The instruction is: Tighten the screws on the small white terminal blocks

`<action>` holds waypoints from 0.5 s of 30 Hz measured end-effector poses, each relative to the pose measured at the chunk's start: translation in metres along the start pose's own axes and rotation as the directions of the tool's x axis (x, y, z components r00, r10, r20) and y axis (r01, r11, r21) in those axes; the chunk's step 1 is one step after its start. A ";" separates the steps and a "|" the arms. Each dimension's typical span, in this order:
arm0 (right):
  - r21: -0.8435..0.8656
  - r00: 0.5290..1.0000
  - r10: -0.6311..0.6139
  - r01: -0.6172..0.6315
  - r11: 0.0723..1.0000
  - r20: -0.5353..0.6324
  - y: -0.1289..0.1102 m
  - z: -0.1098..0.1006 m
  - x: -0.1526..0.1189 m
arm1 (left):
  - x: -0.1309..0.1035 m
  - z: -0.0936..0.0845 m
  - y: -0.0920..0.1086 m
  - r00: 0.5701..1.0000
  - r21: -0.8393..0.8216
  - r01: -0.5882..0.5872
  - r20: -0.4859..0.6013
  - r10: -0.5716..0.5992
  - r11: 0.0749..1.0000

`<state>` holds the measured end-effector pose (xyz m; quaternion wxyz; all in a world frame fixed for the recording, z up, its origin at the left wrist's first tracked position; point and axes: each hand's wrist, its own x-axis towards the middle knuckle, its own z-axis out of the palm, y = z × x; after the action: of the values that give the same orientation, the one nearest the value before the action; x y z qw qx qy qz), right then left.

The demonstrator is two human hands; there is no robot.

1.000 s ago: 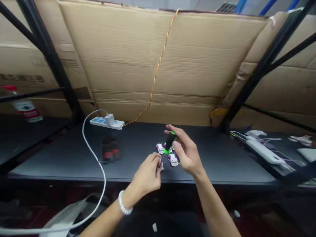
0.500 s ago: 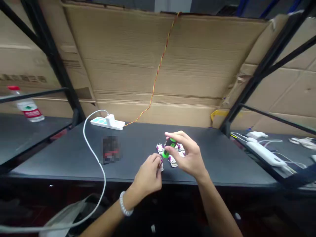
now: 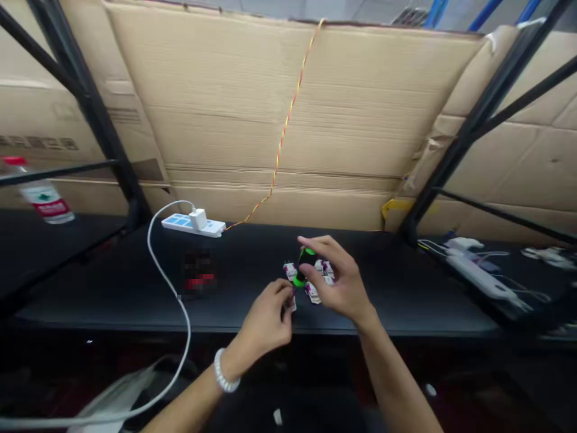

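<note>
Between the thumb and fingers of my right hand is the black and green handle of a screwdriver. Its shaft slants down and left toward my left hand. My left fingers are pinched around a small white part at the shaft's lower end; the fingers hide most of it, and the tip's contact does not show. Several small white and purple parts lie on the dark tabletop close to my right hand, partly covered by it. A pale beaded bracelet circles my left wrist.
A white power strip with a plugged-in charger lies at the back left, its white cable curving over the table's front edge. Left of my hands is a pixelated dark object. Black frame posts flank the table, with cardboard behind.
The screwdriver handle stands a little more upright, and my right fingers have shifted slightly on it. The view has moved slightly and grown brighter. My left hand keeps its pinch.
</note>
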<state>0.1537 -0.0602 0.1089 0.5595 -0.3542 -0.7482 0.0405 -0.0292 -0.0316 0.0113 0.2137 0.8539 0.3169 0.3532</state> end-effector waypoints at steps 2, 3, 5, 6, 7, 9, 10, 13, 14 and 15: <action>0.045 0.999 -0.003 0.001 0.999 0.047 0.000 -0.001 -0.001 | 0.000 0.000 0.000 1.000 -0.004 -0.007 0.004 0.007 1.000; 0.064 0.998 0.003 -0.007 0.998 0.067 0.000 -0.001 -0.001 | -0.001 0.000 0.000 1.000 -0.004 -0.011 0.003 0.011 1.000; 0.069 0.996 0.014 -0.019 0.997 0.086 -0.001 -0.001 0.000 | -0.001 0.001 -0.001 1.000 -0.002 -0.019 -0.005 0.019 1.000; 0.052 0.997 0.015 -0.019 0.998 0.078 -0.001 -0.001 0.001 | -0.001 0.002 -0.002 1.000 0.003 -0.021 -0.011 0.021 1.000; 0.028 0.998 0.015 -0.017 0.999 0.062 -0.002 -0.001 0.002 | -0.001 0.002 -0.002 1.000 0.009 -0.022 -0.018 0.022 1.000; -0.025 1.000 0.001 0.000 1.000 0.027 -0.003 -0.001 0.003 | -0.001 0.003 -0.003 1.000 0.020 -0.019 -0.021 0.020 1.000; -0.043 1.000 -0.009 0.009 0.999 0.018 -0.003 -0.001 0.003 | -0.001 0.004 -0.003 1.000 0.026 -0.014 -0.024 0.015 1.000; 0.016 0.998 0.007 -0.008 1.000 0.068 -0.003 0.000 0.001 | 0.000 0.004 -0.002 1.000 0.029 -0.005 -0.026 0.006 1.000; 0.064 0.995 0.020 -0.027 0.998 0.101 -0.002 0.001 0.000 | 0.000 0.004 -0.002 1.000 0.024 -0.003 -0.023 0.004 1.000; 0.107 0.992 0.034 -0.047 0.993 0.125 -0.002 0.001 -0.001 | 0.000 0.003 -0.002 1.000 0.019 -0.002 -0.022 0.002 1.000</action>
<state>0.1520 -0.0614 0.1089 0.5299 -0.3349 -0.7706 0.1149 -0.0275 -0.0307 0.0079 0.2018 0.8522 0.3218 0.3597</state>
